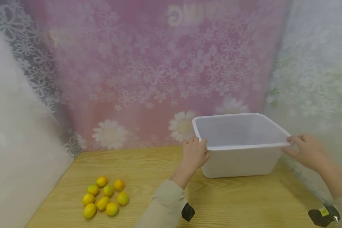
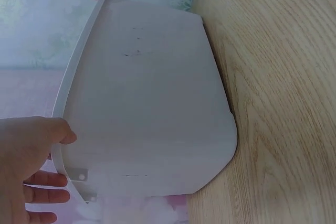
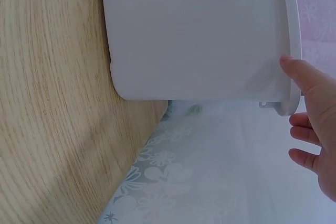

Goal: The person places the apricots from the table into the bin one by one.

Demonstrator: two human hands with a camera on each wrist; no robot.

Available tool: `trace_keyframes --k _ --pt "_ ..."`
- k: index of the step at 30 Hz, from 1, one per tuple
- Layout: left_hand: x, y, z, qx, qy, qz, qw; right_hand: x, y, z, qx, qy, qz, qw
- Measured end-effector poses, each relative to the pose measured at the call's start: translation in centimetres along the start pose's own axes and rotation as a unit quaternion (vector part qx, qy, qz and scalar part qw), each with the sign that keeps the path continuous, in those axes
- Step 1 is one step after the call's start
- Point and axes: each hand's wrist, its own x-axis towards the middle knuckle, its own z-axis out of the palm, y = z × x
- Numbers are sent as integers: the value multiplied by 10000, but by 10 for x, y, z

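A white plastic tub (image 1: 242, 163) with a thick rim stands at the right of the wooden table, its inside showing grey in the head view. My left hand (image 1: 194, 153) grips the rim at the near left corner. In the left wrist view its thumb (image 2: 64, 131) lies on the tub's outer wall, with the other fingers beyond the rim. The opposite end of the rim is pinched by my right hand (image 1: 309, 150). Its thumb (image 3: 296, 72) presses the outer side in the right wrist view, and the other fingers curl below the corner.
Several small yellow-green citrus fruits (image 1: 103, 202) lie grouped on the table (image 1: 148, 177) at the left. A flowered pink curtain (image 1: 148, 72) hangs behind the table, with pale sheets at both sides. The right-hand sheet (image 1: 316, 95) comes close to the tub.
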Motion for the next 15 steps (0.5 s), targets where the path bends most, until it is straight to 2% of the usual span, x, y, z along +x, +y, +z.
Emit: trace_keyframes --k 8,15 --pt "-9 -14 -1 -64 198 -7 9998 -2 -9 1 -385 387 -507 9972" --pt "-17 -27 -2 4 486 -6 9988 0 -21 0 -504 255 -777 9954"
